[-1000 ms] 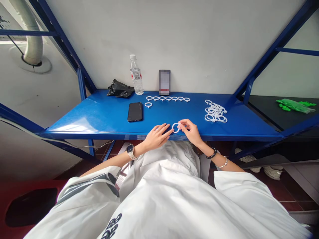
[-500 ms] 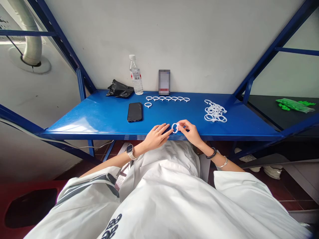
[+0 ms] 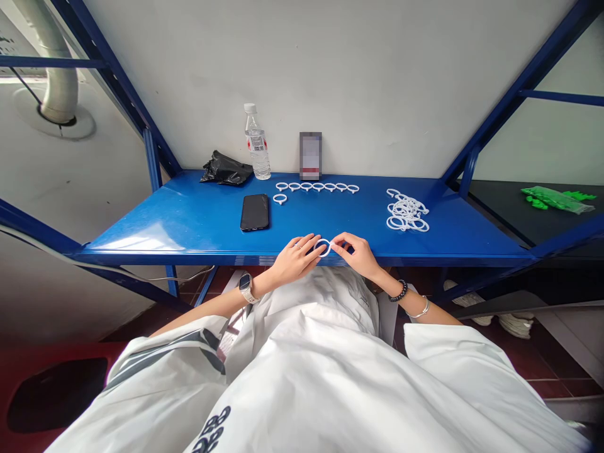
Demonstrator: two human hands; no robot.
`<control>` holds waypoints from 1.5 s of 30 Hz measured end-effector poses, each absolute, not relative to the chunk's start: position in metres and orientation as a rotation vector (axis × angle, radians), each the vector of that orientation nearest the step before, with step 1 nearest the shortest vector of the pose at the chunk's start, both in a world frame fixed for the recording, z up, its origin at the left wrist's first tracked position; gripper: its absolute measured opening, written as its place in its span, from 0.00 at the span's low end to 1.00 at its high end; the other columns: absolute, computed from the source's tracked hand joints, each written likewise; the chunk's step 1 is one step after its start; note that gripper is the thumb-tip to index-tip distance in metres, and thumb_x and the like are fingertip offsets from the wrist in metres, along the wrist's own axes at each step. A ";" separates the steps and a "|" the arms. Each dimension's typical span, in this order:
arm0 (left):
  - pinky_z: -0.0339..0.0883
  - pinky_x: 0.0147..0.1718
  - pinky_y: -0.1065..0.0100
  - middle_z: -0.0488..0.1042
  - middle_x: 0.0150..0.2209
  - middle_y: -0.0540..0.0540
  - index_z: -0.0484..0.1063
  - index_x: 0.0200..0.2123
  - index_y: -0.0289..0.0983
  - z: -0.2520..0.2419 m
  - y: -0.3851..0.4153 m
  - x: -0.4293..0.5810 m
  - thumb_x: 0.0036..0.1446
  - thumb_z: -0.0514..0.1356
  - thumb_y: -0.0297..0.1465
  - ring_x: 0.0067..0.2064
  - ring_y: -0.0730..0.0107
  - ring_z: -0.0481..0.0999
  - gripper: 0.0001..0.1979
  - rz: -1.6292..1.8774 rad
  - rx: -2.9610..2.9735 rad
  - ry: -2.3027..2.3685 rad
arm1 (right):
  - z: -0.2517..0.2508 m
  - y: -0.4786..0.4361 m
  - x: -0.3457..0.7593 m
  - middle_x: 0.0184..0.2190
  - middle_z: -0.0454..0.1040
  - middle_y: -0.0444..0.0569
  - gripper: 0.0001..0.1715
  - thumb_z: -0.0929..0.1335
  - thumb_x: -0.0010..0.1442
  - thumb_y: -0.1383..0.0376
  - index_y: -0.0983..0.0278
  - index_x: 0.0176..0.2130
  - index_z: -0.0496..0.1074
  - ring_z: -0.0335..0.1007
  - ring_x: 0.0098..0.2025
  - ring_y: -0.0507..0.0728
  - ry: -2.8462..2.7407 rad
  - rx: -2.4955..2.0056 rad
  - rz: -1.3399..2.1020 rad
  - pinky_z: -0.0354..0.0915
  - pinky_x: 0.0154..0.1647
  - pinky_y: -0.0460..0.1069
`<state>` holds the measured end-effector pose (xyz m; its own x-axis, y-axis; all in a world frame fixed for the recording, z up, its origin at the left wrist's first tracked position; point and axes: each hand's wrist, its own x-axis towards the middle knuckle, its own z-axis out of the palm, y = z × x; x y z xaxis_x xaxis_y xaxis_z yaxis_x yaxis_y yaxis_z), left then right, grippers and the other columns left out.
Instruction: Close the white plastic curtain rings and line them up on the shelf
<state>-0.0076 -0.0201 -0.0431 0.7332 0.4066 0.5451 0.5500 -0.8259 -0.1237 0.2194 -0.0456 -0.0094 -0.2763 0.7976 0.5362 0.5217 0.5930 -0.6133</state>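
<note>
A white plastic curtain ring point(image 3: 329, 251) is at the front edge of the blue table, between my hands. My right hand point(image 3: 359, 256) pinches its right side, by the small eyelet, with thumb and fingertips. My left hand point(image 3: 293, 260) lies palm down with fingers stretched out, its fingertips against the ring's left side. Farther back, several like rings form a row point(image 3: 318, 187), with their eyelets toward me. One single ring point(image 3: 280, 199) lies just in front of the row's left end. To the right is a loose pile of white rings point(image 3: 407, 212).
A black phone point(image 3: 255, 212) lies left of the rings on the blue table point(image 3: 202, 220). Along the wall stand a water bottle point(image 3: 258, 151) and an upright phone-like screen point(image 3: 310, 156), with a crumpled black bag point(image 3: 225, 168) at left. Blue frame posts slope up at both sides.
The ring has shifted a little left and toward me, and has turned flatter, over my left fingertips. My right hand has moved slightly down with it; the other rings have stayed put.
</note>
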 end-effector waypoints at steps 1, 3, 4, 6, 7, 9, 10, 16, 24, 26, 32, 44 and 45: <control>0.67 0.56 0.54 0.70 0.63 0.37 0.68 0.62 0.40 -0.043 -0.020 -0.008 0.72 0.49 0.33 0.64 0.52 0.70 0.19 -0.737 -2.657 -0.751 | -0.009 -0.045 0.220 0.33 0.79 0.48 0.16 0.66 0.68 0.52 0.60 0.36 0.74 0.75 0.33 0.56 -1.956 -1.049 0.403 0.72 0.34 0.50; 0.68 0.56 0.54 0.70 0.63 0.37 0.68 0.62 0.40 -0.044 -0.020 -0.008 0.72 0.49 0.34 0.64 0.52 0.70 0.20 -0.722 -2.647 -0.743 | -0.009 -0.045 0.220 0.32 0.79 0.48 0.17 0.66 0.68 0.52 0.60 0.35 0.74 0.75 0.32 0.56 -1.957 -1.043 0.403 0.71 0.33 0.50; 0.68 0.56 0.54 0.70 0.63 0.37 0.69 0.62 0.39 -0.044 -0.019 -0.008 0.72 0.49 0.34 0.64 0.52 0.70 0.19 -0.715 -2.638 -0.737 | -0.010 -0.045 0.220 0.32 0.78 0.48 0.17 0.66 0.68 0.52 0.60 0.35 0.74 0.75 0.32 0.56 -1.957 -1.038 0.403 0.71 0.33 0.50; 0.68 0.55 0.55 0.70 0.63 0.37 0.69 0.61 0.39 -0.044 -0.019 -0.008 0.72 0.49 0.34 0.63 0.52 0.71 0.19 -0.711 -2.620 -0.722 | -0.010 -0.044 0.220 0.32 0.78 0.48 0.17 0.66 0.68 0.52 0.60 0.35 0.74 0.74 0.33 0.56 -1.959 -1.028 0.405 0.71 0.33 0.50; 0.68 0.55 0.55 0.70 0.63 0.37 0.69 0.61 0.39 -0.045 -0.019 -0.008 0.72 0.49 0.34 0.63 0.52 0.71 0.19 -0.715 -2.615 -0.719 | -0.010 -0.044 0.220 0.32 0.78 0.48 0.17 0.66 0.68 0.53 0.60 0.35 0.74 0.75 0.33 0.56 -1.958 -1.025 0.407 0.71 0.33 0.50; 0.68 0.56 0.55 0.70 0.63 0.37 0.69 0.61 0.39 -0.045 -0.019 -0.008 0.72 0.49 0.33 0.64 0.52 0.71 0.19 -0.729 -2.620 -0.724 | -0.010 -0.045 0.220 0.32 0.79 0.48 0.16 0.66 0.68 0.53 0.60 0.35 0.74 0.75 0.33 0.56 -1.956 -1.030 0.413 0.71 0.33 0.50; 0.68 0.56 0.55 0.70 0.63 0.37 0.68 0.62 0.40 -0.045 -0.019 -0.008 0.72 0.50 0.33 0.64 0.52 0.71 0.19 -0.735 -2.628 -0.733 | -0.010 -0.045 0.220 0.32 0.79 0.48 0.16 0.66 0.68 0.52 0.60 0.35 0.75 0.75 0.33 0.56 -1.953 -1.035 0.416 0.71 0.33 0.50; 0.70 0.56 0.57 0.75 0.58 0.38 0.73 0.56 0.40 -0.040 -0.020 -0.009 0.73 0.48 0.35 0.62 0.56 0.73 0.18 -0.821 -2.689 -0.789 | -0.010 -0.044 0.220 0.33 0.79 0.48 0.17 0.66 0.68 0.51 0.60 0.37 0.75 0.75 0.32 0.56 -1.929 -1.038 0.429 0.72 0.33 0.50; 0.74 0.47 0.62 0.79 0.52 0.39 0.75 0.45 0.37 -0.032 -0.021 -0.011 0.72 0.50 0.40 0.54 0.61 0.78 0.17 -1.032 -2.805 -0.852 | -0.011 -0.045 0.220 0.34 0.80 0.49 0.16 0.66 0.68 0.52 0.60 0.38 0.75 0.76 0.34 0.57 -1.946 -1.054 0.409 0.72 0.32 0.50; 0.74 0.45 0.63 0.79 0.51 0.40 0.75 0.44 0.37 -0.031 -0.022 -0.012 0.72 0.50 0.41 0.52 0.61 0.79 0.17 -1.059 -2.815 -0.875 | -0.011 -0.044 0.220 0.34 0.80 0.49 0.16 0.66 0.68 0.52 0.59 0.39 0.75 0.77 0.34 0.57 -1.952 -1.054 0.409 0.72 0.32 0.50; 0.73 0.45 0.64 0.79 0.51 0.41 0.74 0.43 0.38 -0.028 -0.024 -0.013 0.71 0.51 0.43 0.51 0.62 0.79 0.17 -1.097 -2.849 -0.925 | -0.012 -0.044 0.221 0.34 0.80 0.49 0.17 0.66 0.67 0.50 0.59 0.41 0.75 0.77 0.35 0.57 -1.952 -1.044 0.432 0.72 0.33 0.50; 0.71 0.40 0.65 0.80 0.48 0.41 0.74 0.41 0.38 -0.029 -0.022 -0.012 0.71 0.52 0.42 0.50 0.60 0.79 0.17 -1.193 -2.862 -0.813 | -0.012 -0.043 0.222 0.33 0.79 0.48 0.17 0.66 0.69 0.53 0.60 0.34 0.74 0.74 0.34 0.56 -1.977 -0.989 0.405 0.70 0.33 0.49; 0.71 0.40 0.64 0.80 0.48 0.41 0.74 0.41 0.38 -0.030 -0.022 -0.012 0.71 0.52 0.42 0.50 0.60 0.79 0.17 -1.196 -2.857 -0.805 | -0.012 -0.042 0.222 0.32 0.79 0.48 0.16 0.66 0.69 0.54 0.60 0.34 0.74 0.74 0.34 0.56 -1.977 -0.984 0.407 0.70 0.33 0.49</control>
